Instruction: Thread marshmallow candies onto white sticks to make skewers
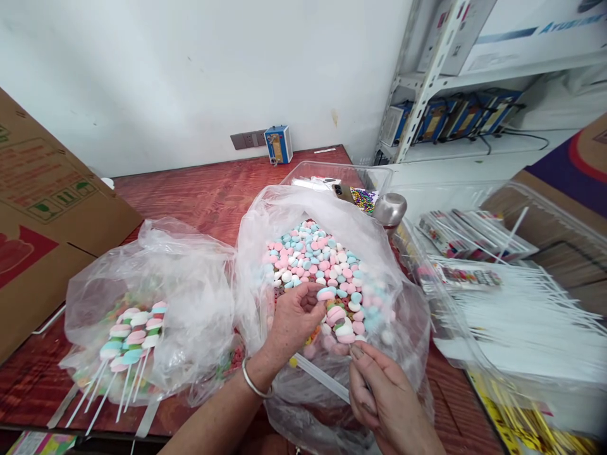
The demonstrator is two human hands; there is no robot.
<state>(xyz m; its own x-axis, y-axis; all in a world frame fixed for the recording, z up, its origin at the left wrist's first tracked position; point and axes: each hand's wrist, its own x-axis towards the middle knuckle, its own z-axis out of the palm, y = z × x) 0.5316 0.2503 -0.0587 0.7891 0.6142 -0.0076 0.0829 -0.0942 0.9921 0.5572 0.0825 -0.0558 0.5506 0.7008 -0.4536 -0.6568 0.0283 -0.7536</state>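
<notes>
My left hand [294,316], with a bangle on its wrist, pinches a pink and blue marshmallow [326,294] between thumb and fingertips. Just below it, my right hand [382,388] grips the lower end of a candy skewer [344,328], threaded with pink and white marshmallows and something green; its stick is mostly hidden by the fingers. Both hands are over a large clear plastic bag [253,221] full of pink, blue and white marshmallows [322,253]. Finished-looking candy skewers [135,335] on white sticks lie on another clear bag [190,265] at the left.
A cardboard box [57,208] stands on the red table [190,183] at left. Behind the big bag are a clear tray [327,167], a phone [342,191] and a metal cup [390,208]. White sticks [512,316] fill a bin at right. A blue device [279,144] sits by the wall.
</notes>
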